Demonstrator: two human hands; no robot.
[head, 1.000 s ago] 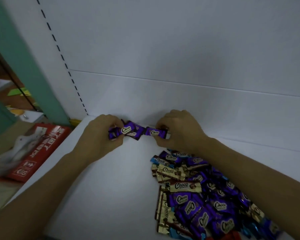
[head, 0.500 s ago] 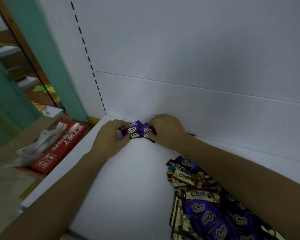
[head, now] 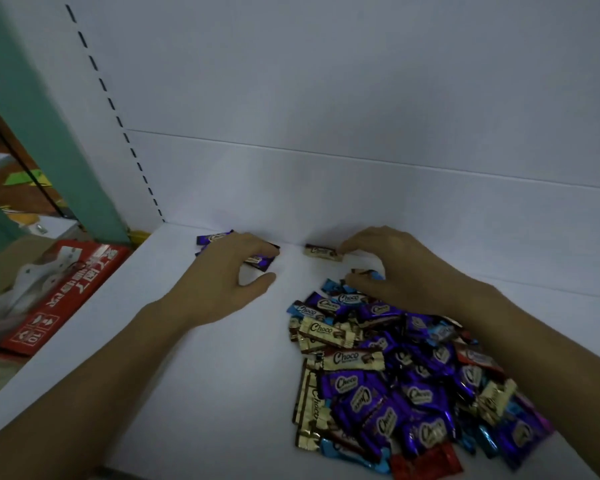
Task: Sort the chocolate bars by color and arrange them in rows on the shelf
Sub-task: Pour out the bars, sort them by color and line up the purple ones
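Note:
A few purple chocolate bars [head: 215, 238] lie in a group at the back left of the white shelf [head: 194, 393], against the rear wall. My left hand [head: 229, 275] rests its curved fingers on them, thumb held apart. One gold bar [head: 321, 252] lies against the wall a little to the right. My right hand [head: 395, 268] touches that bar's right end with its fingertips. A mixed pile of purple, gold, blue and red bars [head: 395, 386] fills the shelf's right front, partly under my right forearm.
The white back wall [head: 361, 188] rises right behind the bars. Left of the shelf edge, lower down, sits a red carton [head: 66, 292] beside a teal post [head: 66, 150]. Bare shelf lies between my forearms.
Both hands were bunched on the purple bars. My right hand has moved right and now touches a gold bar by the wall. The left hand stays on the purple group.

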